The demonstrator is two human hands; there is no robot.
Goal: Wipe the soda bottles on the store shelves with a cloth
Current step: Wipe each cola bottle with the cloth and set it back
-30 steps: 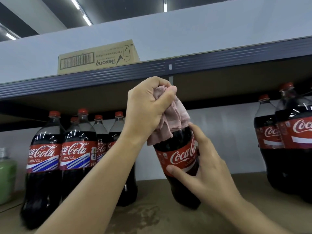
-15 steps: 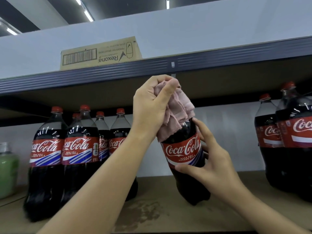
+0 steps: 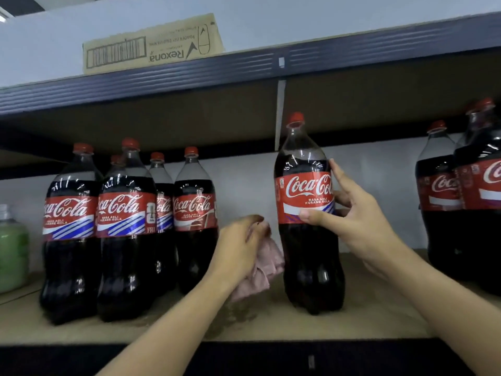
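Observation:
A large cola bottle [image 3: 305,240] with a red cap and red label stands upright on the brown shelf board [image 3: 271,321]. My right hand [image 3: 349,221] grips it around the label, thumb in front and fingers behind. My left hand [image 3: 238,248] holds a bunched pink cloth [image 3: 260,272] low, just left of the bottle's lower half; whether the cloth touches the bottle I cannot tell. Several more cola bottles [image 3: 124,229] stand grouped at the left.
More cola bottles [image 3: 461,213] stand at the right edge. A green-filled container [image 3: 12,253] sits at the far left. A cardboard box [image 3: 154,44] lies on the upper shelf [image 3: 352,58], close above the caps. A dark stain marks the board under my left wrist.
My left hand has dropped with the cloth from the bottle's neck to beside its lower half, baring the cap. The tilted bottle now stands upright on the shelf.

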